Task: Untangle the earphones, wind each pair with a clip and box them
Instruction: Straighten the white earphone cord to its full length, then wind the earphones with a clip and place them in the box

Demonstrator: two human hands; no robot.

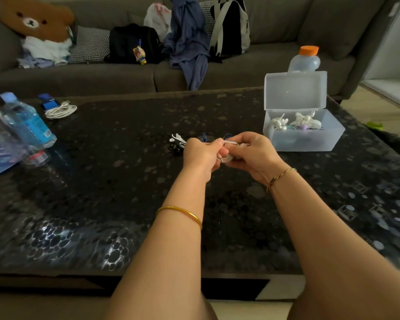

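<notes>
**Two pairs boxed, one in the hands, some waiting**

At the dark table [125, 181] the person works on a pair of white earphones [228, 157], held just above the table top between both hands. The left hand [200, 155] has its fingers curled and pinches the cord from the left. The right hand [252, 153] closes around the loose coil from the other side, and one white strand runs over its forefinger. Something small and shiny shows under the coil, but I cannot tell if it is the clip or the plug. I think this pair is in the winding step and not yet fastened.

The box [310, 142] stands open to the right of the hands, with its lid [296, 91] upright. Inside I count two white wound bundles [306, 120], with small coloured pieces among them. More may lie below.

A blue cord [204, 136] lies just behind the hands; whether it is one pair or two I cannot say. Left of the left hand lie one small white piece [177, 138] and one black piece [174, 149], perhaps clips or earbuds. In my judgement the task is about at its middle.
</notes>
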